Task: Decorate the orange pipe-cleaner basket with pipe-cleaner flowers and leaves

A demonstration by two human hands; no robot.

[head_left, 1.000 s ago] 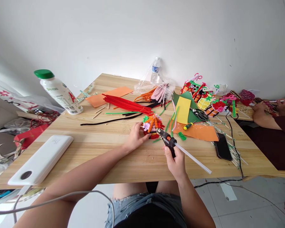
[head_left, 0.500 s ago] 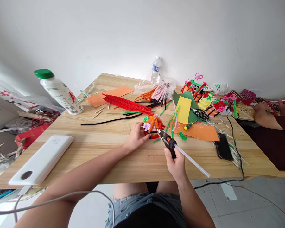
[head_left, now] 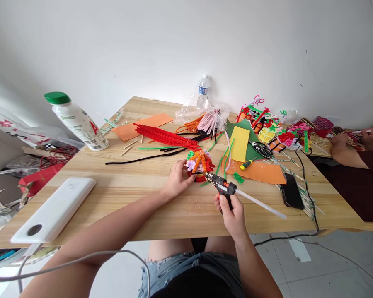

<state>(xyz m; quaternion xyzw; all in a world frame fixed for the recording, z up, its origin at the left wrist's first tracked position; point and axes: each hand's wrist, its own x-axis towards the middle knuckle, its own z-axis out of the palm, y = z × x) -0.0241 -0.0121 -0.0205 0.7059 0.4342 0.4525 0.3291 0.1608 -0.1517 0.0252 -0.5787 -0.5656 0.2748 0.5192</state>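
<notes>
My right hand (head_left: 233, 213) is wrapped round the handle of a black glue gun (head_left: 223, 186), with a long clear glue stick (head_left: 261, 203) jutting from its back. The gun's speckled nozzle points at a small pipe-cleaner flower ornament (head_left: 200, 161) in orange, red, lilac and green. Fingers of my left hand (head_left: 179, 181) grip that ornament from its left side and steady it on the table. Its base shows red and yellow; part of it is hidden behind my fingers. Just beyond lies a bundle of red pipe cleaners (head_left: 164, 135).
Scissors (head_left: 261, 150), a yellow-handled screwdriver (head_left: 246, 165), coloured sheets and a phone (head_left: 292, 192) lie to the right. Finished-looking flower ornaments (head_left: 269, 130) stand behind them. A power bank (head_left: 54, 211) and a tilted white bottle (head_left: 79, 124) are at left. A co-worker's arm (head_left: 349, 153) shows far right.
My right hand has shifted slightly right and down, and the glue gun's body has swung a little away from the ornament. My left hand stays in place.
</notes>
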